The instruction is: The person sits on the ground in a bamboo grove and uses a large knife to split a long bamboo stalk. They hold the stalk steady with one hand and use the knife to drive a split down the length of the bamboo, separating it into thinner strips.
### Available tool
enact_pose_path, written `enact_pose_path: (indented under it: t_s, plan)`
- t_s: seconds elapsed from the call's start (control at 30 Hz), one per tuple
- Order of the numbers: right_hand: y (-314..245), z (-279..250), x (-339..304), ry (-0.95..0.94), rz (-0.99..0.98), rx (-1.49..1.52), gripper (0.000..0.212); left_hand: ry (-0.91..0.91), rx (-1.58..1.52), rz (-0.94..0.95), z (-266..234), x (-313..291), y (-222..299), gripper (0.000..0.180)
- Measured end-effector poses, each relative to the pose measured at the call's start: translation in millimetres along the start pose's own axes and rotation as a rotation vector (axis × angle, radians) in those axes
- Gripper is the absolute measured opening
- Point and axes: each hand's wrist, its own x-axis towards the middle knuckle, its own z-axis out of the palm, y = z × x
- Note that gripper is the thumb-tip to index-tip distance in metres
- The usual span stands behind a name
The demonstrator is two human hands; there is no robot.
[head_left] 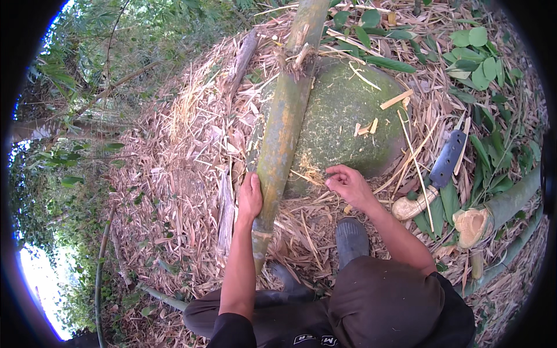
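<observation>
A thick green-brown bamboo pole (pixel 281 139) slants across a mossy boulder (pixel 354 122), its near end beside my legs. My left hand (pixel 250 196) is wrapped round the pole's left side, below the middle. At the boulder's near edge, my right hand (pixel 350 187) is apart from the pole, fingers curled in; whether anything small is between them is hidden. Pale shavings (pixel 310 169) lie between that hand and the pole. A machete (pixel 448 156) with a dark, holed blade and pale wooden handle lies on the leaf litter to the right.
A cut bamboo stem (pixel 513 200) with a pale, hacked end lies at the right. My boots (pixel 352 240) are close to the boulder. Thin split strips (pixel 415 156) and green leaves (pixel 476 64) cover the right side. A weathered log (pixel 239 61) lies left of the pole.
</observation>
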Motion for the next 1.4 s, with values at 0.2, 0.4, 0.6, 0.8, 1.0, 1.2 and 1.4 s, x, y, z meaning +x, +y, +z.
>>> enact_pose_path:
  t_s: [0.2,0.4,0.6,0.8,1.0,1.2,1.4]
  plan:
    - [13,-6,-1,-0.021,0.005,0.022,0.045,0.000,-0.007,0.028,-8,5,4,0.040]
    - [16,-4,-2,-0.044,0.004,0.074,0.034,-0.051,-0.019,-0.051,-15,1,13,0.042]
    - [15,-7,-4,-0.067,0.043,0.063,0.032,0.028,0.194,-0.161,-28,-5,36,0.044]
    - [19,-4,-5,-0.066,0.067,0.102,0.033,0.223,0.170,-0.126,-61,-40,14,0.045]
    - [33,-8,-7,-0.015,0.053,0.175,0.028,0.180,0.192,-0.194,-52,-102,-9,0.058]
    - [54,-41,-34,0.342,-0.241,-0.084,0.025,0.084,0.279,-0.093,-30,-125,-1,0.095]
    - [68,-79,-81,0.853,-0.313,-0.444,0.026,0.076,0.281,-0.103,-22,-123,-13,0.109]
